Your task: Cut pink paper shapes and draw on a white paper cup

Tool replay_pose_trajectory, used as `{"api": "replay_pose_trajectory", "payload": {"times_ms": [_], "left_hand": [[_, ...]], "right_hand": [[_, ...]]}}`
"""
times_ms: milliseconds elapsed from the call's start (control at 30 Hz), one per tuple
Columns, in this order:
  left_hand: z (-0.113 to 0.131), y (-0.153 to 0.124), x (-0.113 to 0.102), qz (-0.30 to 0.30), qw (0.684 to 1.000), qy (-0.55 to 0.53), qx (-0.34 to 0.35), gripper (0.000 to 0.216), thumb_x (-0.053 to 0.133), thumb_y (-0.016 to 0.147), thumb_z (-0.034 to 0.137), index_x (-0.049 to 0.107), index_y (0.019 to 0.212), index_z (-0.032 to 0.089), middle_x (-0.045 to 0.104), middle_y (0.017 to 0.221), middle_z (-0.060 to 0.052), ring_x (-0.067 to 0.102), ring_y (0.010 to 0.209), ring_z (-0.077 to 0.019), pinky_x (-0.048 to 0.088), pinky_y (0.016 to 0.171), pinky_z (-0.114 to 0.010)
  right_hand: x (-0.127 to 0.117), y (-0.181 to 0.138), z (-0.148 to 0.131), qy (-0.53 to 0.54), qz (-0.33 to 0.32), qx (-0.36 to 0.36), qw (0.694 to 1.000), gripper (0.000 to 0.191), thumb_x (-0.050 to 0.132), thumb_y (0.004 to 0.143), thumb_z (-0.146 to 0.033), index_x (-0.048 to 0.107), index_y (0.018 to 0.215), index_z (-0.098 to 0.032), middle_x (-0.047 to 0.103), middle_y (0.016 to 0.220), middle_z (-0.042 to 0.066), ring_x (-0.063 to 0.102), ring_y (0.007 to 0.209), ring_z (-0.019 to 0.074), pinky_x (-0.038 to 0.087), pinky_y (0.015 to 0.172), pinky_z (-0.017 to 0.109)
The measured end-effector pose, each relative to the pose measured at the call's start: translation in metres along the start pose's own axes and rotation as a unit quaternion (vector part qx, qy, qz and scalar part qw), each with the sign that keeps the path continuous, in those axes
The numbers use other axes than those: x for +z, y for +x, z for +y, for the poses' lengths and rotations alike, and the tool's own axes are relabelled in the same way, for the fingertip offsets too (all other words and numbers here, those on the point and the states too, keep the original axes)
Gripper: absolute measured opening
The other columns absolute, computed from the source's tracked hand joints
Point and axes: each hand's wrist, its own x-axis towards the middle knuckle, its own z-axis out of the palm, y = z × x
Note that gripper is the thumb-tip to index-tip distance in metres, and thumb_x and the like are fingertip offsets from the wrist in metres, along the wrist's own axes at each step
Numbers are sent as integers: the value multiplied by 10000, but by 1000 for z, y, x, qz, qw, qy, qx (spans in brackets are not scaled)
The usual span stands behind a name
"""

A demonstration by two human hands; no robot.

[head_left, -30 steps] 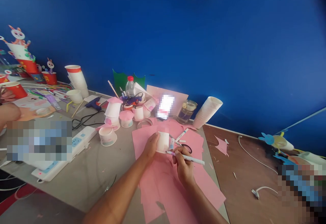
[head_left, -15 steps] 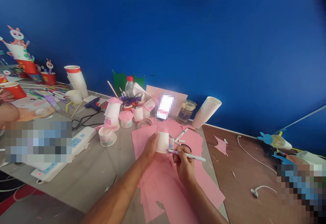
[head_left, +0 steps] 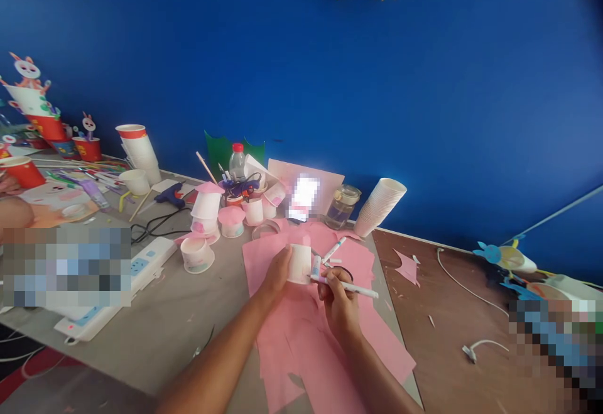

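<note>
Left hand [head_left: 277, 271] grip wraps white cup [head_left: 300, 264] from left; right hand [head_left: 340, 306] pinches marker [head_left: 346, 286], long axis lying crosswise, tip touching cup's right side.

A small white paper cup [head_left: 300, 264] lies on its side above the pink paper, and a white marker [head_left: 346, 286] slants with its tip touching the cup's wall.

Readable text: you have none to go on here.
Marker [head_left: 347, 286]: print on its barrel too small for you to read.
Bottle [head_left: 237, 161]: label blurred.
</note>
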Motion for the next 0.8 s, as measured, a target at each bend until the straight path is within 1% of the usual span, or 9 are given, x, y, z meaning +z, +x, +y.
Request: {"api": "replay_pose_trajectory", "payload": {"times_ms": [100,267,433,533,633,800], "left_hand": [[1,0,0,-9,1000,4,-10,533,599,730,685,633,702,153,630,587,-39,567,521,-169,438,504,-279],[1,1,0,-19,1000,-1,-3,588,605,699,717,650,719,131,635,583,-50,583,538,-181,453,526,-293],[-1,2,-2,-29,1000,7,5,572,613,700,708,648,731,137,643,616,-50,580,535,-172,466,515,-286],[-3,3,-4,-45,998,23,25,556,588,735,693,670,786,146,663,668,-57,586,557,-172,467,514,-279],[-5,3,-5,-46,998,33,40,532,584,756,671,669,830,151,666,705,-56,588,581,-171,470,521,-275],[-6,5,-6,-67,996,35,40,544,601,751,663,656,866,134,653,718,-57,584,592,-167,477,542,-285]], "right_hand": [[1,0,-1,1,-4,2,1000,280,658,784,-422,536,630,-223,436,442,-68,389,434,110,342,478,254],[3,0,-1,20,-10,7,1000,282,668,776,-415,530,619,-225,430,435,-71,383,434,109,359,494,257],[3,0,-2,33,-9,9,999,296,685,771,-426,540,612,-223,437,431,-71,387,442,109,370,519,261],[2,0,-1,39,-15,14,999,293,696,772,-426,548,624,-221,444,441,-70,389,444,105,357,509,249],[1,0,0,33,-12,22,999,299,691,777,-452,560,642,-219,454,447,-64,397,448,109,340,493,244],[0,0,-1,37,-11,21,999,290,692,781,-435,556,644,-219,445,444,-68,396,456,110,359,514,249]]}}
